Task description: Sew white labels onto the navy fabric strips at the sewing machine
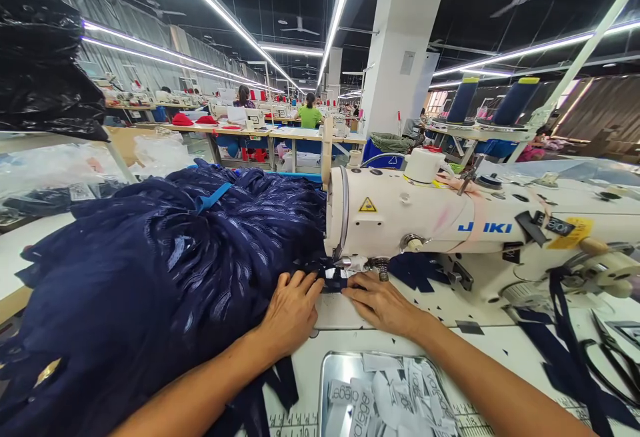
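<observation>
A white sewing machine (390, 214) stands in front of me, its needle area low at the left end of the head. My left hand (293, 307) is closed on the edge of navy fabric (215, 257) just left of the needle area. On the right of it, my right hand (383, 304) pinches the same dark piece with its fingers together. Between my fingertips lies a small white patch, perhaps a label (336, 274), on the navy cloth. The fabric, with a scalloped lace-like pattern, heaps up across the left side.
A metal tray (325, 384) of printed labels sits in front of me. Black scissors (607, 350) and navy strips (555, 350) lie at the right. Two navy thread cones (517, 100) stand behind the machine. A black plastic bag (45, 57) hangs at left. People sit farther back.
</observation>
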`<action>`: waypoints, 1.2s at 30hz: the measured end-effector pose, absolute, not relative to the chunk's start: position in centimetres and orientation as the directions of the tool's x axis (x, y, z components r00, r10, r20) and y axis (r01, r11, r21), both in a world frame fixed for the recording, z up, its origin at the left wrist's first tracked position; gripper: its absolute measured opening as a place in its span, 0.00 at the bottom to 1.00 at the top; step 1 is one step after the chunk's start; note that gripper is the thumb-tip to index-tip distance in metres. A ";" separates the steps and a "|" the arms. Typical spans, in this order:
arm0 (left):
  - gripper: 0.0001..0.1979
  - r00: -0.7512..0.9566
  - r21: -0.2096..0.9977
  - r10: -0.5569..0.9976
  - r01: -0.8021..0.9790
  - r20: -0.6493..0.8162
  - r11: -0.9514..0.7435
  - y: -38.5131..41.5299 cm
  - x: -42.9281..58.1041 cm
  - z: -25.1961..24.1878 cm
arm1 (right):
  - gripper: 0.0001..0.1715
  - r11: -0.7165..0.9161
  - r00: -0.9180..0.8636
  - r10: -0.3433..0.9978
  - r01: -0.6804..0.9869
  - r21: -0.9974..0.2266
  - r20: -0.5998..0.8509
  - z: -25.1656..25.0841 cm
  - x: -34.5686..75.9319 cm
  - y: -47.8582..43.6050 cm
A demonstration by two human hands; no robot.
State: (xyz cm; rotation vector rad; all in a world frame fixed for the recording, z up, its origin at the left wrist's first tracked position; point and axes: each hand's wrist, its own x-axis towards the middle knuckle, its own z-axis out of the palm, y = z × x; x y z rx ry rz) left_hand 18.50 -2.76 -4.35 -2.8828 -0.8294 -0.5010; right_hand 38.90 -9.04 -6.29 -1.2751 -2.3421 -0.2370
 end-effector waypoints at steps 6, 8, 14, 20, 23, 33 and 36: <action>0.19 0.792 -0.010 0.486 0.527 0.370 -0.850 -2.7 18.4 -4.4 | 0.14 0.552 -0.467 0.750 0.832 -0.053 0.468 -6.1 38.9 -9.1; 0.18 0.791 -0.018 0.474 0.520 0.386 -0.854 -2.7 18.4 -4.4 | 0.14 0.551 -0.473 0.749 0.833 -0.040 0.465 -6.0 38.8 -9.1; 0.18 0.805 -0.059 0.436 0.498 0.402 -0.865 -2.6 18.4 -4.7 | 0.15 0.540 -0.477 0.761 0.841 -0.021 0.439 -6.0 38.9 -9.2; 0.18 0.830 -0.083 0.282 0.364 0.481 -0.928 -2.0 18.7 -4.5 | 0.14 0.545 -0.483 0.750 0.839 -0.007 0.453 -5.9 38.9 -9.0; 0.19 0.867 -0.050 0.214 0.263 0.450 -0.963 -1.5 19.2 -4.3 | 0.14 0.547 -0.487 0.743 0.837 0.003 0.459 -5.8 38.8 -9.0; 0.21 0.907 -0.018 0.232 0.255 0.351 -0.967 -1.1 19.5 -5.3 | 0.15 0.524 -0.471 0.743 0.851 0.025 0.476 -5.9 38.7 -8.9; 0.21 0.909 -0.064 0.245 0.281 0.338 -0.958 -1.4 19.5 -5.4 | 0.15 0.521 -0.472 0.751 0.853 0.024 0.462 -5.9 38.6 -8.9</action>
